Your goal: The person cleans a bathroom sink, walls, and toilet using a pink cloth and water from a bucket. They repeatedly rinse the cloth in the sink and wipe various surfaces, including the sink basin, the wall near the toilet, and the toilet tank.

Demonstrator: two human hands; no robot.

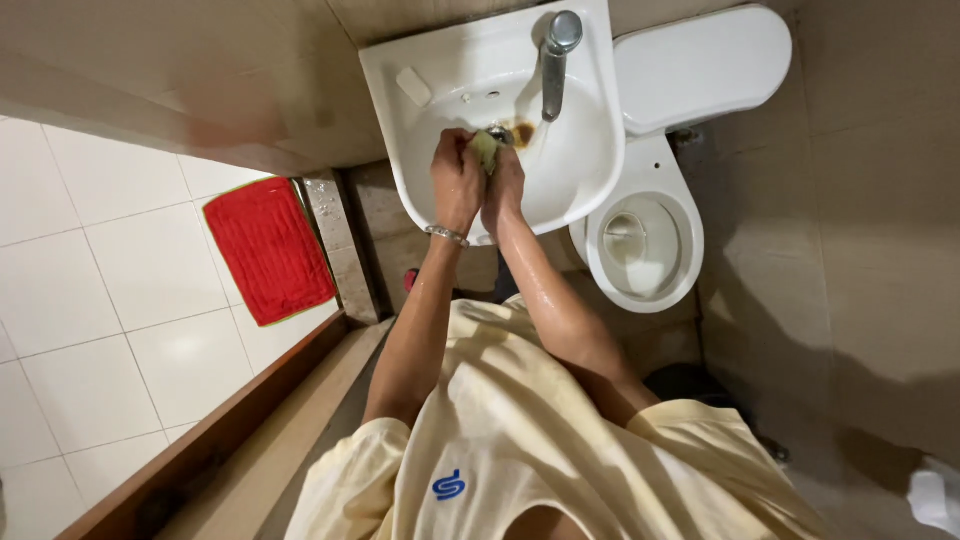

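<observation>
The room was a small bathroom under warm indoor light. The walls [880,200] were faced in large beige tiles. A white toilet [645,240] with its lid raised stood against the wall beside a white wall-hung basin [590,160]. Beyond a wooden door frame [230,420] and a stone threshold [340,250], the adjoining floor [120,300] was laid in white square tiles. A red mat [268,250] lay there, just beside the threshold.
</observation>
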